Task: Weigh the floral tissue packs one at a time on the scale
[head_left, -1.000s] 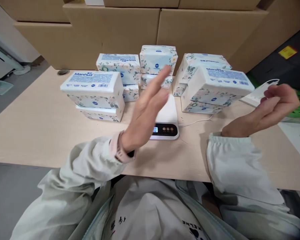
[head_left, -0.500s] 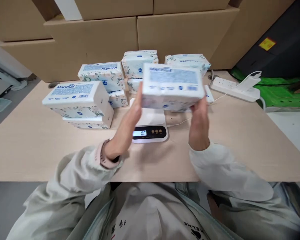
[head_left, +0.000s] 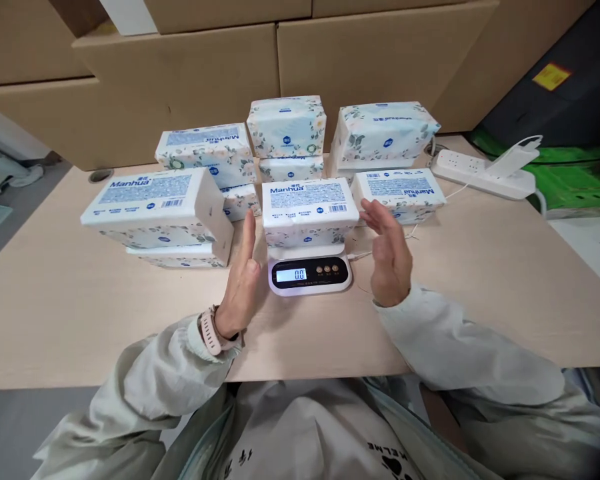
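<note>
A white and blue tissue pack point(head_left: 310, 213) with a floral side rests on a white digital scale point(head_left: 311, 288), whose lit display reads 0.0. To the left of the pack is my left hand point(head_left: 241, 287), fingers stretched out and holding nothing. My right hand point(head_left: 391, 257) stands off the pack's right side, fingers apart and slightly bent, also holding nothing. Close beyond my right hand lies another tissue pack point(head_left: 413, 193). A stack of two packs point(head_left: 150, 207) stands to the left of my left hand.
More tissue packs, some stacked, stand at the back: left point(head_left: 205, 150), middle point(head_left: 286, 127) and right point(head_left: 384, 133). Cardboard boxes point(head_left: 190, 87) form a wall behind the table point(head_left: 80, 313). A white power strip point(head_left: 480, 177) lies at the right; a thin cable reaches the scale.
The tissue pack has come down from between my hands onto the scale. Both hands have let go and moved apart from its sides. The camera view has shifted slightly.
</note>
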Demonstrator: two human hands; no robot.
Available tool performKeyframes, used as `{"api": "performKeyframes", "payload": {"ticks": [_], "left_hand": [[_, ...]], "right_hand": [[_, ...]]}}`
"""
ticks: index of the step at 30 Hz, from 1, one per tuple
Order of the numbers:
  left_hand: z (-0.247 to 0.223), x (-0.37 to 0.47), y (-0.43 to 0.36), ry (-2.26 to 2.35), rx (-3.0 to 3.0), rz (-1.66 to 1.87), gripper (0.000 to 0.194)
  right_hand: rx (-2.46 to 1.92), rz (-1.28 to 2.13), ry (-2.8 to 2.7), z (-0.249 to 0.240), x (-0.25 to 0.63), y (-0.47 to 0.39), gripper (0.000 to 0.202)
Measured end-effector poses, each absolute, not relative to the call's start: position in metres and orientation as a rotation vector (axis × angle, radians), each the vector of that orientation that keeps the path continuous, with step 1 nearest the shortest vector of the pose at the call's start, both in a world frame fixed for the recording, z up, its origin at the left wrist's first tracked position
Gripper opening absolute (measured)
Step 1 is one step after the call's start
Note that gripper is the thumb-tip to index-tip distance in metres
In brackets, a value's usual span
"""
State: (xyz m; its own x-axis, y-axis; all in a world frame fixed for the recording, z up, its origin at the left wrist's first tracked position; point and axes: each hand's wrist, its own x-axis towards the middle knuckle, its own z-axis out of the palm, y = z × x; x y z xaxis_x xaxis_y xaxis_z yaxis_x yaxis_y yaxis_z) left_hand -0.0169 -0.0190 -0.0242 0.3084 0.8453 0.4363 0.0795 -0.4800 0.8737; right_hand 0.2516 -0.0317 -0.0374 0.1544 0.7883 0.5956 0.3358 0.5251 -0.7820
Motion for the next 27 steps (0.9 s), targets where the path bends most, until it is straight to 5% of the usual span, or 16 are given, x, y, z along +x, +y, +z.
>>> {"api": "performKeyframes", "payload": {"ticks": [27], "left_hand": [[-0.023, -0.018, -0.024, 0.759, 1.682, 1.211, 0.065]], "right_hand": [[-1.135, 0.407, -1.372, -0.049, 0.257, -0.034, 0.045]]}}
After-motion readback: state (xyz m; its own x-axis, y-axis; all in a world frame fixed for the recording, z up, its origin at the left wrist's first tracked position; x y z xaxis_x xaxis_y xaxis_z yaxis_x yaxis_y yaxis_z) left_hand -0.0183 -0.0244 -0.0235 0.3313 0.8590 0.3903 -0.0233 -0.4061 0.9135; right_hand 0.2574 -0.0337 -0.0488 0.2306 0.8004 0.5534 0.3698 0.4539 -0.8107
